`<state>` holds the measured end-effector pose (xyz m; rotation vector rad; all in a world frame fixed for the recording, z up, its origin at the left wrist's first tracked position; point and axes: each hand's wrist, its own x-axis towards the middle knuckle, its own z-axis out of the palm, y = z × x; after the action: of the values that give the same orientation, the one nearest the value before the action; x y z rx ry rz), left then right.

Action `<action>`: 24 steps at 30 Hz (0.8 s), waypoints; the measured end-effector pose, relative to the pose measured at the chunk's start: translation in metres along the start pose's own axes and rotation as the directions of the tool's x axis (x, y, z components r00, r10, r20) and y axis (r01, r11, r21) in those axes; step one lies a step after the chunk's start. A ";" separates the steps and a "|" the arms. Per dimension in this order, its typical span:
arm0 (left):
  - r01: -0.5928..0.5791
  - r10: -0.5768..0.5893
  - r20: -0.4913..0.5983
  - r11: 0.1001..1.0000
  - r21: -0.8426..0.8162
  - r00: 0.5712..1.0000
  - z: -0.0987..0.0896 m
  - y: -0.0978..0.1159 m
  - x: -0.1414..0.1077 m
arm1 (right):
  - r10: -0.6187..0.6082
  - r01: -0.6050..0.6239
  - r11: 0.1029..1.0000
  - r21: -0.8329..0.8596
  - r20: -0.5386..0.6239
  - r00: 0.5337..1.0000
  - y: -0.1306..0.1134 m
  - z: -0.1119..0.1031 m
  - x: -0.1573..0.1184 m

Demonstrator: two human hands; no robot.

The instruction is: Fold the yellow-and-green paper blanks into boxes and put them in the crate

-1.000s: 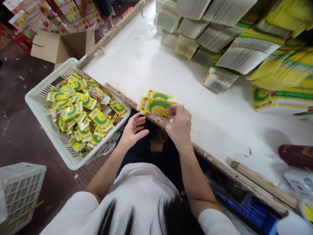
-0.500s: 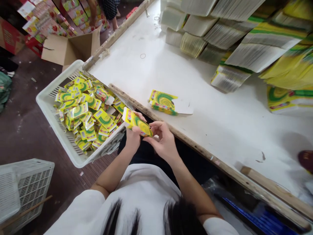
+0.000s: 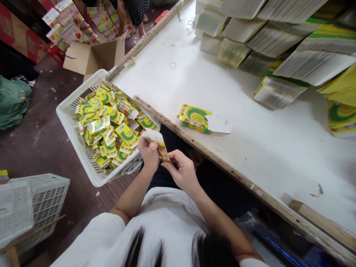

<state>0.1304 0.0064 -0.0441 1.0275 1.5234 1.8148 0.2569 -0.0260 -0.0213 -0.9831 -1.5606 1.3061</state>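
Observation:
Between my two hands is a small yellow-and-green printed carton (image 3: pixel 163 151), tilted, with a white flap at its upper left end. My left hand (image 3: pixel 150 155) wraps round it, thumb on the near side. The fingers and thumb of my right hand (image 3: pixel 182 167) pinch its lower right end. Just left of my hands stands a white plastic basket (image 3: pixel 76 157) heaped with folded yellow cartons (image 3: pixel 126 133). On the white table, beyond my right hand, lies a short stack of flat yellow cartons (image 3: pixel 196 118) with white flaps pointing right.
Bundles of flat cartons (image 3: pixel 278 91) are piled on the table's (image 3: pixel 250 155) far right. A wooden strip (image 3: pixel 191 140) edges the table. An open cardboard box (image 3: pixel 94 57) stands behind the basket, near another person's legs. White crates (image 3: pixel 47 200) sit at lower left.
The carton has turned in my hands, so its narrow side and white flap now face up. My view has shifted slightly, moving the table and basket rightward.

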 end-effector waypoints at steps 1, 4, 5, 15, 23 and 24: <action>0.002 -0.002 0.002 0.999 0.044 1.000 -0.002 0.002 0.002 | -0.018 0.016 0.999 -0.050 -0.035 0.999 0.000 -0.004 0.001; -0.023 0.018 0.070 0.997 0.077 0.997 -0.014 0.018 0.010 | -0.129 0.088 0.964 -0.251 -0.150 0.980 0.001 -0.031 0.005; -0.059 0.052 0.099 0.996 0.061 0.994 -0.019 0.027 0.012 | -0.182 0.108 0.932 -0.345 -0.189 0.965 0.002 -0.042 0.007; -0.229 -0.276 0.759 0.844 0.484 0.589 -0.015 0.052 0.011 | -0.439 0.321 0.737 -0.594 -0.061 0.896 0.002 -0.056 0.006; -0.284 -0.207 0.752 0.837 0.467 0.625 -0.008 0.029 -0.016 | 0.051 -0.045 0.998 0.044 -0.149 0.988 0.033 -0.042 0.009; -0.318 -0.159 0.767 0.844 0.433 0.622 -0.008 0.028 -0.018 | 0.076 -0.067 0.994 0.081 -0.120 0.990 0.034 -0.041 0.011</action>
<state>0.1357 -0.0181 -0.0214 1.8749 1.3905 0.7011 0.2938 0.0018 -0.0499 -1.0588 -1.3831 1.3198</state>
